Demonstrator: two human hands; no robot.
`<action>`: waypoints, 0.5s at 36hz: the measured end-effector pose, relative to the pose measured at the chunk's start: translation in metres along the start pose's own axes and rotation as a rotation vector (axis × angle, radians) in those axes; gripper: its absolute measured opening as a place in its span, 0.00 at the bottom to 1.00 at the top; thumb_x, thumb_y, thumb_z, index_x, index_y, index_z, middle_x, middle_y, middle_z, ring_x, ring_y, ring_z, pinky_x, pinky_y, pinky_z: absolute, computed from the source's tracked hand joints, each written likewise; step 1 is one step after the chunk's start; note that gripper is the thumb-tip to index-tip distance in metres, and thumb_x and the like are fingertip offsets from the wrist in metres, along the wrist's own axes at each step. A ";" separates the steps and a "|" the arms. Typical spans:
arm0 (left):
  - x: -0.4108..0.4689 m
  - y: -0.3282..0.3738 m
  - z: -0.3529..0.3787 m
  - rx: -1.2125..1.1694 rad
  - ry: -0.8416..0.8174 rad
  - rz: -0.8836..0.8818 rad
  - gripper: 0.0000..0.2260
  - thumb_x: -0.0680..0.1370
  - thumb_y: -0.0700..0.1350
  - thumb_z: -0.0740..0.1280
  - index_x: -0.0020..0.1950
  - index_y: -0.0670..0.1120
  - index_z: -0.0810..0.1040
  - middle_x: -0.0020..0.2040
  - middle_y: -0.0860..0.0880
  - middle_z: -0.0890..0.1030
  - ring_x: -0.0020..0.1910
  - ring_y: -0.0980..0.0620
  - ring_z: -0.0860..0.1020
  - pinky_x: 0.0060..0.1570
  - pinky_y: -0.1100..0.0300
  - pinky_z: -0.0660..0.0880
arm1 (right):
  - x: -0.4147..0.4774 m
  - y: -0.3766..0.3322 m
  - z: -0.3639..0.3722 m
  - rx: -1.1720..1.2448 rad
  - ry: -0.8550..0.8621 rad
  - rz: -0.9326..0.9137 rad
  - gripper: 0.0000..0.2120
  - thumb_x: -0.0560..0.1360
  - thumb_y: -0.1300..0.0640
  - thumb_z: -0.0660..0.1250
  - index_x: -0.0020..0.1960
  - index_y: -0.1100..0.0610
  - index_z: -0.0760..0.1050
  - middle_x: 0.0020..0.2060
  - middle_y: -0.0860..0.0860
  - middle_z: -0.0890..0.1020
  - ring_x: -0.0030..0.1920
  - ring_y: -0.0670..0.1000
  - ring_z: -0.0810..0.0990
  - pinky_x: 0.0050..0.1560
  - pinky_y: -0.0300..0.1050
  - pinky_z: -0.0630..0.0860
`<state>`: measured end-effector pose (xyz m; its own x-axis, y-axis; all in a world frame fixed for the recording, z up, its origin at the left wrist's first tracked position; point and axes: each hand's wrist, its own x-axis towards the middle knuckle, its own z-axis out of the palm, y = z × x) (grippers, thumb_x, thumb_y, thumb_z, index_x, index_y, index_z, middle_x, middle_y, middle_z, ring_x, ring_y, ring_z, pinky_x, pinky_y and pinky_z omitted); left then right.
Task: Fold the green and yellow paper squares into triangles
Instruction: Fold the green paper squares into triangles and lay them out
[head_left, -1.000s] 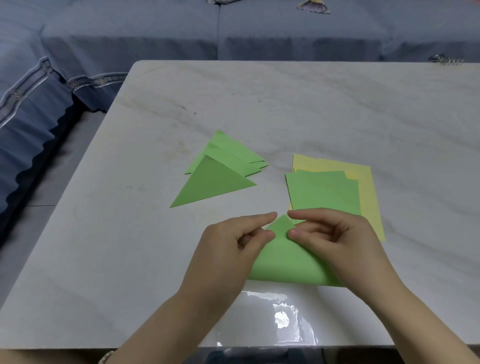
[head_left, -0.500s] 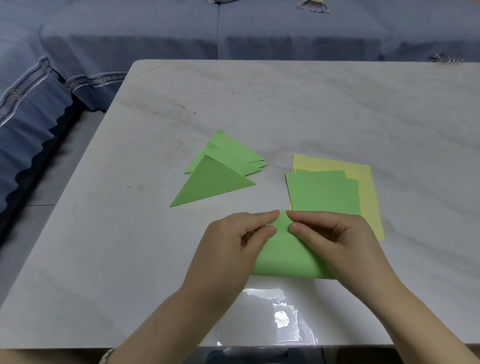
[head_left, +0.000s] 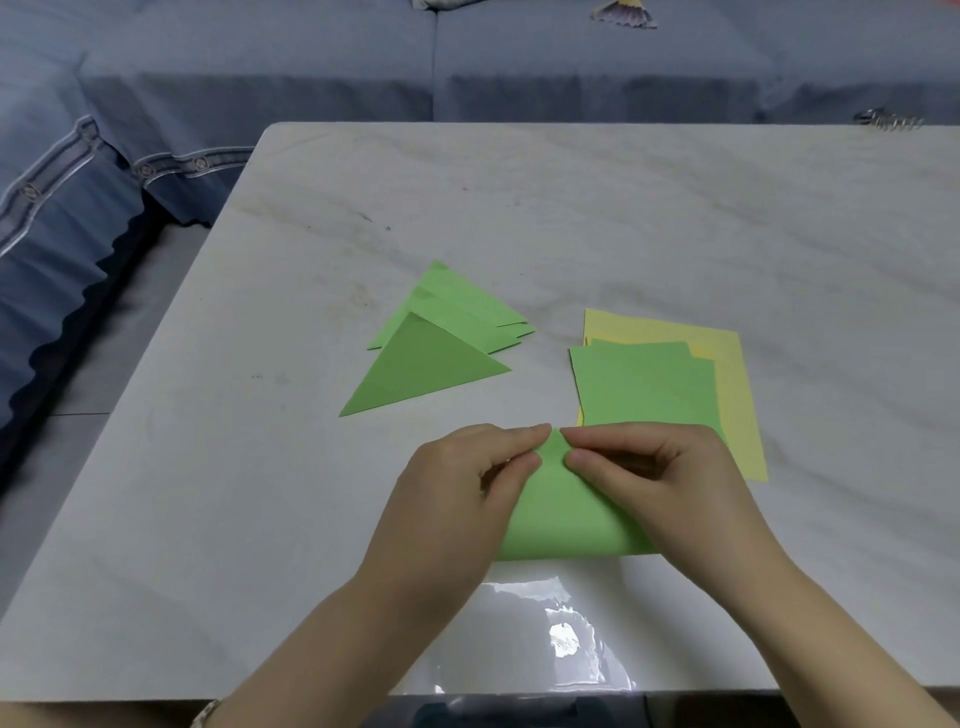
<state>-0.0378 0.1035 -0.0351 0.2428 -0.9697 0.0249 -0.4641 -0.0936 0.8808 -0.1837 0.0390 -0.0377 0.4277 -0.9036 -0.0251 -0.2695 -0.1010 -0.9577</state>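
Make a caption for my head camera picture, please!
Left hand and right hand pinch a half-folded green paper square near folded green paper triangles.

Home living room. Blue fabric sofa (head_left: 519, 67) with ruffled, trimmed cover fills top and left of frame. White marble-look table (head_left: 623, 208) in front, low against sofa seat, at centre.

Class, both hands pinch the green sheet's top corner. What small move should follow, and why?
Probably press the green sheet flat, creasing its near edge: left hand and right hand pinch its far tip together, and that edge looks rounded, uncreased.
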 end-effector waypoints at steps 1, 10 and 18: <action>0.001 0.000 0.000 0.008 -0.003 -0.003 0.10 0.75 0.40 0.68 0.55 0.50 0.82 0.45 0.59 0.81 0.47 0.64 0.76 0.47 0.72 0.71 | 0.000 0.000 0.000 -0.006 -0.012 0.005 0.14 0.68 0.66 0.72 0.37 0.46 0.81 0.31 0.34 0.81 0.37 0.35 0.80 0.39 0.24 0.71; 0.014 0.003 -0.003 0.012 -0.100 -0.188 0.11 0.70 0.44 0.73 0.42 0.60 0.78 0.34 0.55 0.80 0.31 0.63 0.75 0.43 0.64 0.75 | 0.011 -0.003 0.000 -0.393 -0.133 -0.186 0.08 0.69 0.61 0.73 0.40 0.47 0.84 0.27 0.27 0.75 0.39 0.32 0.77 0.41 0.24 0.69; 0.024 0.000 -0.008 -0.425 0.200 -0.357 0.10 0.68 0.34 0.74 0.33 0.48 0.81 0.26 0.52 0.80 0.26 0.58 0.77 0.30 0.65 0.77 | 0.016 -0.004 0.008 -0.235 0.268 -0.134 0.28 0.67 0.49 0.74 0.63 0.45 0.68 0.56 0.40 0.74 0.59 0.39 0.69 0.61 0.34 0.65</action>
<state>-0.0251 0.0821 -0.0310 0.4965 -0.8295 -0.2557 0.0478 -0.2680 0.9622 -0.1685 0.0289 -0.0363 0.2403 -0.9495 0.2015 -0.4307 -0.2904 -0.8545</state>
